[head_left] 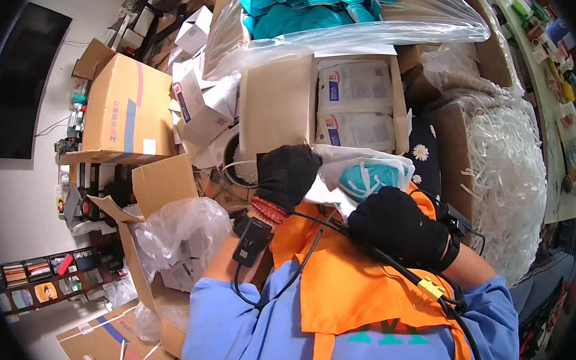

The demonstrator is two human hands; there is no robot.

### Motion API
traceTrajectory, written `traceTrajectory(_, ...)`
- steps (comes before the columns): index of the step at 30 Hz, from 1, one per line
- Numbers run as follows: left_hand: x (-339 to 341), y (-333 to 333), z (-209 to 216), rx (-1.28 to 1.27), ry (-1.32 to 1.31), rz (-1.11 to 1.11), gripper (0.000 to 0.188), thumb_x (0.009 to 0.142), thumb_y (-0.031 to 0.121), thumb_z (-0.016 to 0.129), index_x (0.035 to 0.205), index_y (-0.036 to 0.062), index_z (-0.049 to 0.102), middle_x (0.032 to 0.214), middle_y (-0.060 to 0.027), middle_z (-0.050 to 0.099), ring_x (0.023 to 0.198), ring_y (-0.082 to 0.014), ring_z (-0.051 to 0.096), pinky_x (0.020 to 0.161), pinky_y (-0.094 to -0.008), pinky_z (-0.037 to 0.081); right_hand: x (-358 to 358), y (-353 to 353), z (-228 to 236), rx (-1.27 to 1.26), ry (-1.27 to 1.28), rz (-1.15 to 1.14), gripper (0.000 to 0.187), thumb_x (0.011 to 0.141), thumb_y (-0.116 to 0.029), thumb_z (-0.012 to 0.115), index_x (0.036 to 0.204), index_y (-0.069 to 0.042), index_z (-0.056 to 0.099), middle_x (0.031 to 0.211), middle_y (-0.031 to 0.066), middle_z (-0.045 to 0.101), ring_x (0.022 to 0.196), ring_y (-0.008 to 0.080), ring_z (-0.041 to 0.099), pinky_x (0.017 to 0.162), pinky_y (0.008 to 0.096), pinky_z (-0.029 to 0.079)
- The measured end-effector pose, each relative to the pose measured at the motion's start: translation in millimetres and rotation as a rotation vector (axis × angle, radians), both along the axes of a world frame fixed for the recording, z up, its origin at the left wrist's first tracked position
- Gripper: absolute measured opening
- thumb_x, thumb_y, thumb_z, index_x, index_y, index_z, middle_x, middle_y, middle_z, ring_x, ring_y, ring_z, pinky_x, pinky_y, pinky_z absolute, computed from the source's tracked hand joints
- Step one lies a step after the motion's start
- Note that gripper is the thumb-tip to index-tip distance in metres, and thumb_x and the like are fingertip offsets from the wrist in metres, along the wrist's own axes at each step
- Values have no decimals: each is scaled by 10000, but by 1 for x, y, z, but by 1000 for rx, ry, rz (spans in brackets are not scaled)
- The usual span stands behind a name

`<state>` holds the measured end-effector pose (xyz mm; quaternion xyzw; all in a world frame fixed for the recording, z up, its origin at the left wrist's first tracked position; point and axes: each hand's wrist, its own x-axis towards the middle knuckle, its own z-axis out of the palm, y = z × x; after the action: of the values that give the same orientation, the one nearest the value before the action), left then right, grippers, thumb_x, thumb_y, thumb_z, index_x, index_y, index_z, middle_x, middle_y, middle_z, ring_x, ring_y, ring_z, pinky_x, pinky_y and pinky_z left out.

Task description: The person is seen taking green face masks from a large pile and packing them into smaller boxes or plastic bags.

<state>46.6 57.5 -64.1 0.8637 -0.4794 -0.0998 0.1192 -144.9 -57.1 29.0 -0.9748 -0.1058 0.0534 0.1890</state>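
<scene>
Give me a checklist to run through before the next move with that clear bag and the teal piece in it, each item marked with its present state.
1. Left hand grips the clear bag at its left edge: ok.
2. Right hand on the bag's lower side: ok.
3. Teal piece fully inside the bag: cannot tell.
4. Bag mouth open or sealed: cannot tell.
5. Black cable runs across between the wrists, close under the bag: not ok.
6. Open carton of white packs just behind the bag, unobstructed: ok.
</scene>
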Motion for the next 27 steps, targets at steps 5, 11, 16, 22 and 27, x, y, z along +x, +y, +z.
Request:
traceTrajectory(5, 8, 17, -5, 42, 371, -133, 421, 701, 304, 719, 1034, 52, 665, 927, -215, 661, 846, -386, 642, 737, -443, 526, 7, 6, -35, 128, 22, -176, 125, 707, -183, 670, 757, -70, 688, 904, 141, 647, 855, 303, 628, 734, 397, 503)
traceTrajectory(11, -6, 24, -32, -412, 1392, -91, 362, 852, 150, 666, 1172, -6, 596, 1070, -120, 673, 944, -150, 620, 847, -308, 499, 24, -15, -42, 163, -325, -289, 159, 662, -173, 730, 756, -65, 661, 1105, 155, 619, 1054, 356, 568, 882, 423, 467)
traceTrajectory(16, -6, 15, -19, -278, 988, -134, 329, 863, 164, 651, 1153, 13, 613, 1052, -117, 680, 908, -173, 647, 812, -320, 509, 25, -21, -54, 58, -204, -335, 174, 657, -177, 732, 761, -70, 642, 1044, 156, 611, 988, 332, 573, 843, 413, 448)
traceTrajectory(22, -18, -6, -10, -305, 450, -241, 244, 858, 228, 635, 1038, 66, 661, 927, -159, 660, 836, -315, 647, 716, -377, 514, 26, -21, -48, 90, -38, -567, 228, 685, -118, 739, 887, -66, 647, 966, 163, 582, 911, 329, 575, 812, 398, 452)
traceTrajectory(27, -21, -15, 3, -457, 414, -346, 203, 865, 236, 612, 989, 81, 657, 836, -150, 645, 776, -330, 641, 683, -384, 514, 16, -38, -50, 400, -285, -591, 334, 702, -16, 702, 1024, -68, 630, 955, 147, 579, 875, 338, 591, 774, 389, 470)
